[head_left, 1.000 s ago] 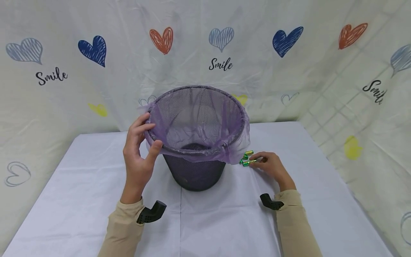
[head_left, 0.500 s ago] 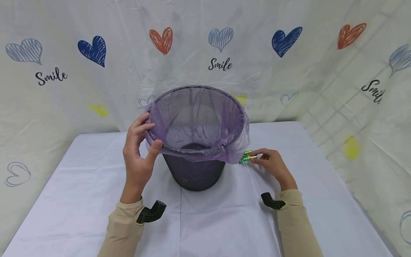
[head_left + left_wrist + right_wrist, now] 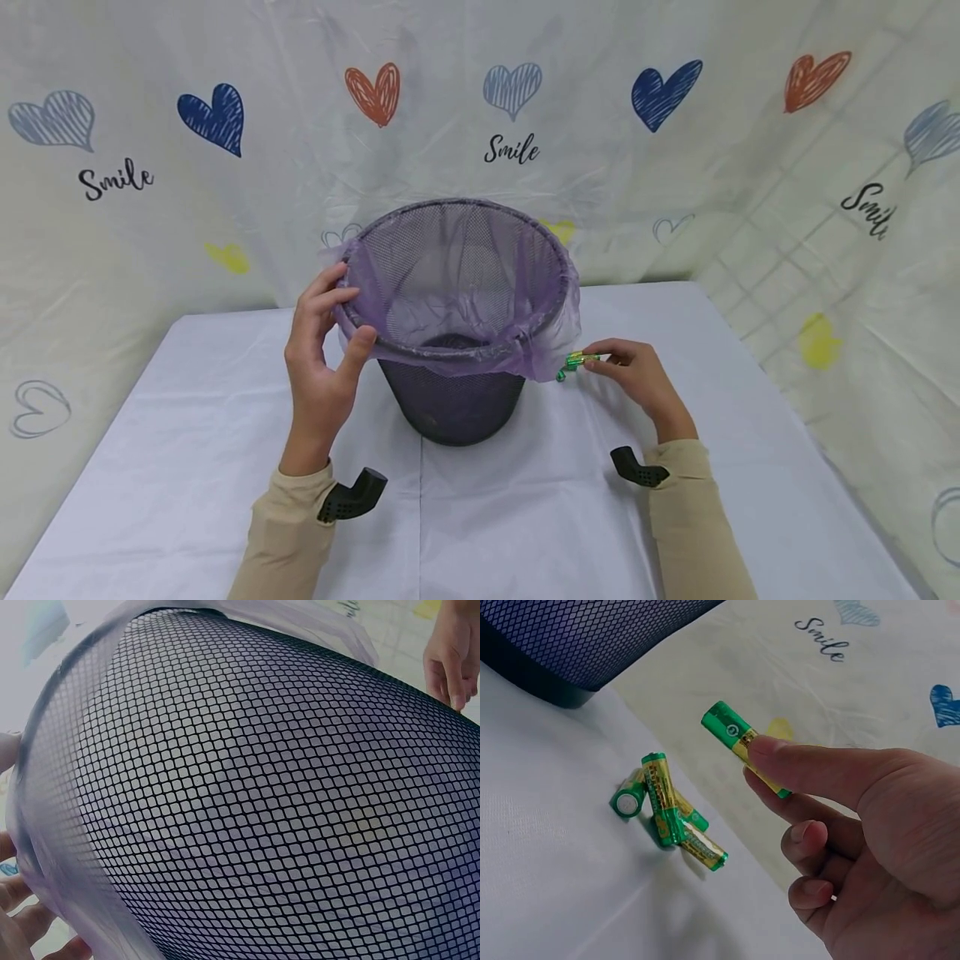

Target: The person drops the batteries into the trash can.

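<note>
In the head view, a black mesh wastebasket (image 3: 453,408) stands on the table, lined with a thin purple bin bag (image 3: 551,354) folded over its rim. My left hand (image 3: 321,367) holds the rim at its left side, fingers and thumb spread along the bag's edge. Beside the basket's right side, my right hand (image 3: 637,375) pinches a green and gold battery (image 3: 727,724) between thumb and index finger. It is raised above several similar batteries (image 3: 660,795) lying in a small heap on the cloth. The right hand's other fingers curl loosely below.
A white cloth covers the table (image 3: 480,525). Behind it hangs a pale curtain (image 3: 442,167) printed with hearts and "Smile". Small black devices are strapped to both wrists, over beige sleeves (image 3: 693,517).
The right hand has lifted one battery slightly away from the heap. The left hand and the wastebasket have stayed in place.
</note>
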### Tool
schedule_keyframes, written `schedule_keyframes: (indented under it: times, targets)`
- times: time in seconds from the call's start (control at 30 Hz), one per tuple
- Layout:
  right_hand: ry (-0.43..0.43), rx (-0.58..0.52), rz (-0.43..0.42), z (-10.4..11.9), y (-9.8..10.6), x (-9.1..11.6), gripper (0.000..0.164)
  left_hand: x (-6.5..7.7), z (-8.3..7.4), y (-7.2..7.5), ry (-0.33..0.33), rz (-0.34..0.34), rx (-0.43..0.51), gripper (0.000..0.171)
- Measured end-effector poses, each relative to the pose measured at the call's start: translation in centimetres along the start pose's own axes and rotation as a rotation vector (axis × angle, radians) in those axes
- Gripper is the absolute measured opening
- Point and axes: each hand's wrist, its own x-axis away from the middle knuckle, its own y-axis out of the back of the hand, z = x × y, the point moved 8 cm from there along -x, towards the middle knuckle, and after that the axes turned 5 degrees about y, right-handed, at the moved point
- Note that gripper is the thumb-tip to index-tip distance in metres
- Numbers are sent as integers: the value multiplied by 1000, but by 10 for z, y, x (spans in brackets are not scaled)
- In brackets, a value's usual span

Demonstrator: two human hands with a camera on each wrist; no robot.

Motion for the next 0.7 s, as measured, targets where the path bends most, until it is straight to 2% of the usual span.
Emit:
schedule_keyframes:
  times: [0.3,0.53,0.7]
  targets:
    - [-8,-53,-26,33,3,3,28,1,0,1,0,-2,-17,49]
    - [-6,-87,-43,24,5,0,28,1,1,1,6,-1,-17,50]
    - [22,-111,-64,24,6,-2,25,1,2,1,-1,-1,17,50]
